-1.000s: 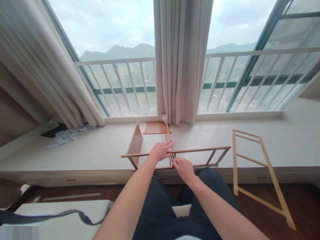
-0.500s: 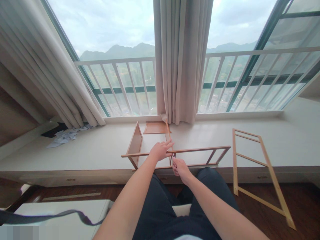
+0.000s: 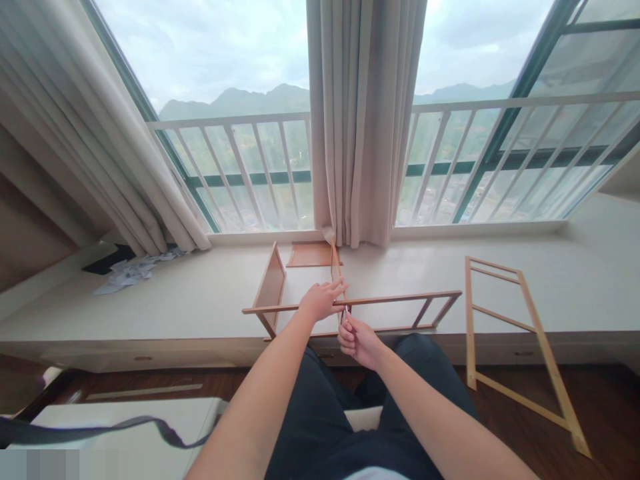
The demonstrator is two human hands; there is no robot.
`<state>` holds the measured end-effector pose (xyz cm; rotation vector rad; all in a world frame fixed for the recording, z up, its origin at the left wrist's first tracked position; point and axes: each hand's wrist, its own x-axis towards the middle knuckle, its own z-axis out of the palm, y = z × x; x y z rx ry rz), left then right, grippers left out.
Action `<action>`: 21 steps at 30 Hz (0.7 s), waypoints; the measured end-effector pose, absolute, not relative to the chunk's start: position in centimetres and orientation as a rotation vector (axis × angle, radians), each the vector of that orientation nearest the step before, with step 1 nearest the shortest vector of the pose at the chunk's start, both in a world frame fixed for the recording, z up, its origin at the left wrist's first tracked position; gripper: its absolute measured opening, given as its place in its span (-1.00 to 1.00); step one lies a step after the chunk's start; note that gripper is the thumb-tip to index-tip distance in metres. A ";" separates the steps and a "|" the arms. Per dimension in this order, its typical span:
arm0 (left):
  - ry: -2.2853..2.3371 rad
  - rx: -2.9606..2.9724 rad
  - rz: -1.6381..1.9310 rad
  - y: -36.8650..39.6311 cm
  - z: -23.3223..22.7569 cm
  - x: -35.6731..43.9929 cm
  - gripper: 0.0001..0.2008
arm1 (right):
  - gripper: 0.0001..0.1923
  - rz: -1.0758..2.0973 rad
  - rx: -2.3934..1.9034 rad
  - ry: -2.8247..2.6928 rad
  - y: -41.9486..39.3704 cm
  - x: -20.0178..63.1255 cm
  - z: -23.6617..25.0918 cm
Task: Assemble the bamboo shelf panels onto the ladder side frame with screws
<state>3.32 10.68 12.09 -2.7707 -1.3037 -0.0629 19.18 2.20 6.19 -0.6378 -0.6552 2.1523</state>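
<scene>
A brown wooden frame (image 3: 400,299) lies on its side along the front of the white sill, with a panel (image 3: 270,283) standing at its left end. Across its middle, my left hand (image 3: 323,301) is closed over the near rail, fingers stretched along an upright slat piece (image 3: 336,263). Just below that rail my right hand (image 3: 361,341) pinches a small thin metal tool (image 3: 347,311), its tip up against the joint. The tool's exact kind is too small to make out. My right fingers are curled and hide its lower part.
A flat wooden panel (image 3: 310,255) lies behind, by the curtain (image 3: 367,133). A lighter wooden frame (image 3: 543,340) leans on the sill's edge at right. Papers (image 3: 127,275) lie at far left. A white surface (image 3: 125,423) with a dark strap (image 3: 145,421) is at lower left.
My right hand has turned at the wrist and shifted slightly left and down, its curled fingers now showing more. My left hand and the wooden frame stay in place.
</scene>
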 end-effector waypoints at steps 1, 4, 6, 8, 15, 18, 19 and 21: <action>-1.303 -2.770 -0.065 10.7 12.1 3.3 -0.35 | -0.42 2.145 -0.660 -0.665 2.2 19.2 6.2; -1.305 -2.769 -0.062 10.7 12.0 3.3 -0.35 | -0.43 2.125 -0.692 -0.698 1.9 19.3 6.2; -1.309 -2.766 -0.058 10.8 12.0 3.3 -0.33 | -0.44 2.104 -0.705 -0.747 1.7 19.4 6.0; -1.309 -2.763 -0.055 10.8 11.9 3.3 -0.32 | -0.44 2.042 -0.770 -0.853 1.5 19.3 5.6; -1.284 -2.755 -0.059 11.0 11.6 3.2 -0.32 | -0.51 1.266 -1.360 -1.431 2.3 19.5 4.7; -1.299 -2.752 -0.062 11.0 11.6 3.2 -0.33 | -0.54 1.041 -1.419 -1.527 2.7 20.1 5.0; -1.304 -2.753 -0.063 11.0 11.6 3.2 -0.33 | -0.55 0.972 -1.440 -1.563 2.8 20.2 5.2; -1.307 -2.758 -0.061 11.0 11.7 3.2 -0.32 | -0.57 0.864 -1.487 -1.627 2.7 20.4 5.7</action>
